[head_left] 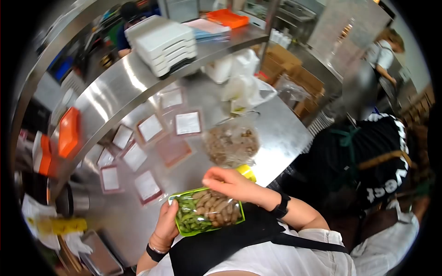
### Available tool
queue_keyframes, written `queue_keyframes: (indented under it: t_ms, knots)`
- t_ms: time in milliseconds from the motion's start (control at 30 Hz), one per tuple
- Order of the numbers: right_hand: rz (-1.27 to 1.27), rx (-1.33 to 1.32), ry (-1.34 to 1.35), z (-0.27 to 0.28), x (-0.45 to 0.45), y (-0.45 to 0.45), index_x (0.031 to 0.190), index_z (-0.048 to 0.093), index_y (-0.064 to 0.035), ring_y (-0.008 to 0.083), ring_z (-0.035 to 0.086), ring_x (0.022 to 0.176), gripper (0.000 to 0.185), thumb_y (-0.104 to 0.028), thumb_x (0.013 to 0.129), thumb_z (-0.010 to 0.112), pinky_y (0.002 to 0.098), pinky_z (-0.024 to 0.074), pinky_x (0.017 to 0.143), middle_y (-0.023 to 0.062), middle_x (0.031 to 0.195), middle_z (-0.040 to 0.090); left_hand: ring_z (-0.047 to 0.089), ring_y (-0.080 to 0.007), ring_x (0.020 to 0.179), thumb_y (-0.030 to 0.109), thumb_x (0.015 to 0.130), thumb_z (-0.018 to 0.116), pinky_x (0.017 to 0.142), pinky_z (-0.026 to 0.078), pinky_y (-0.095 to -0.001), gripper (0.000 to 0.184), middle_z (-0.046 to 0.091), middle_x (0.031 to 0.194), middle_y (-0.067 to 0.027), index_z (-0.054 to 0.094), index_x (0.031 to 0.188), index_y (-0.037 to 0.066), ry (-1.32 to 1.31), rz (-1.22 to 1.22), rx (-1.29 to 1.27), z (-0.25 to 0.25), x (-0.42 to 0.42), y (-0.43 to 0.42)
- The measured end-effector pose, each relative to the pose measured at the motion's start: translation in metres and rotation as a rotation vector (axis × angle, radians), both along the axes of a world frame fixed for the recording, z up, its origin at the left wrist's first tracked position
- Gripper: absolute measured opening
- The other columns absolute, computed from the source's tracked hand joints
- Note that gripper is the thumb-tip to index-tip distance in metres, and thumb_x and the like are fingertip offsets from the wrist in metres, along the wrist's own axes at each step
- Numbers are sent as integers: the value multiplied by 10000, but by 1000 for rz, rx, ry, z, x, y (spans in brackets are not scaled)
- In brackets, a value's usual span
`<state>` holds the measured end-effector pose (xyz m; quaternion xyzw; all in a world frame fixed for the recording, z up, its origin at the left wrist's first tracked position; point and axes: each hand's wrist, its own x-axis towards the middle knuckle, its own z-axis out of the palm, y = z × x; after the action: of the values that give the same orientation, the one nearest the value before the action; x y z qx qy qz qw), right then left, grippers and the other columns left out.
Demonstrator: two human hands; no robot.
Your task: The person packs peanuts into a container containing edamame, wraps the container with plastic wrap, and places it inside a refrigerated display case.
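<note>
A green-edged tray [186,220] under clear film holds green pods on one side and brown pods on the other. My left hand [166,223] grips its left end, thumb on the near rim. Over the tray's far right edge is my right hand [225,184], its fingers bent and close together; whether they pinch anything is not visible. A yellow roll [247,173] lies just beyond my right wrist. Past it, a clear plastic bag [232,142] of brown pieces rests on the steel table [276,131].
Several flat packets with white labels [188,123] lie left and ahead. A steel shelf [110,92] bearing white stacked boxes [163,43] crosses above the table. White plastic bags [246,87] stand at the back. A person in black [359,156] is close on the right.
</note>
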<state>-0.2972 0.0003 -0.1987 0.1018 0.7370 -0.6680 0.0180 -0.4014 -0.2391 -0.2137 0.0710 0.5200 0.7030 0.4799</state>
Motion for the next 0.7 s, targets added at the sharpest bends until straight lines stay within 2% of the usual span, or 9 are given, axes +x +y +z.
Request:
queue_keyframes:
  t_ms: [67, 133, 167, 233, 300, 367, 433, 567, 700]
  knots:
    - [-118, -113, 212, -31, -8, -7, 1020, 606, -33, 145, 616, 803, 338, -362, 986, 537, 299, 493, 753, 30, 858, 641, 633, -192, 1022, 313, 1022, 475, 899, 525, -349, 395, 632, 1165, -110, 523, 1235, -16, -3, 44, 12, -19, 0, -7]
    - [-116, -158, 197, -48, 1, 4, 1049, 600, -30, 136, 619, 839, 308, -325, 992, 534, 290, 493, 781, 29, 912, 650, 634, -192, 1016, 326, 1020, 480, 897, 524, -346, 413, 634, 1156, -112, 530, 1228, -28, 4, 131, 37, -39, 10, -17]
    - [-141, -182, 178, -34, -11, 24, 1063, 597, -28, 132, 620, 857, 294, -307, 995, 532, 285, 492, 795, 29, 939, 654, 638, -196, 1006, 363, 1018, 472, 895, 526, -350, 457, 639, 1140, -118, 526, 1230, -39, 31, 139, 37, -20, -9, -10]
    - [-195, -48, 89, -59, 1, 63, 1064, 600, -22, 120, 628, 836, 267, -272, 994, 539, 273, 502, 785, 46, 966, 666, 639, -202, 1011, 381, 1018, 465, 900, 525, -350, 471, 639, 1138, -123, 528, 1225, -37, -12, 238, 61, -38, -7, -12]
    - [-431, 17, 61, -72, 6, 111, 1021, 620, -10, 116, 636, 748, 249, -246, 983, 550, 252, 490, 677, 43, 908, 681, 618, -222, 1081, 420, 1020, 437, 950, 501, -363, 511, 620, 1200, -130, 523, 1248, -29, -47, 301, 91, -63, -14, -37]
    - [-646, 219, 51, -97, 5, 169, 966, 653, -1, 95, 635, 751, 266, -250, 975, 559, 236, 479, 654, 50, 859, 688, 597, -233, 1127, 436, 1021, 422, 985, 478, -370, 533, 600, 1247, -129, 510, 1277, -24, -39, 375, 101, -52, -13, -33]
    - [-711, 372, 4, -112, -7, 214, 963, 666, 12, 197, 680, 768, 252, -221, 953, 570, 305, 511, 679, 116, 871, 704, 548, -249, 1209, 473, 1017, 401, 1047, 429, -391, 583, 552, 1333, -127, 470, 1344, -5, -18, 374, 117, -52, -14, -35]
    - [-426, 972, 73, -178, -48, 267, 987, 674, -11, 416, 636, 912, 194, -105, 873, 549, 463, 519, 805, 227, 972, 671, 503, -265, 1261, 501, 997, 428, 1085, 389, -410, 616, 514, 1379, -132, 444, 1378, 17, -59, 394, 147, -55, -18, -32]
    - [-183, 1181, -93, -212, -80, 277, 1035, 650, -31, 417, 633, 926, 232, -132, 848, 557, 473, 512, 827, 242, 1021, 656, 529, -271, 1229, 518, 976, 470, 1056, 420, -413, 640, 533, 1353, -141, 453, 1361, 7, -22, 416, 123, -57, -29, -32]
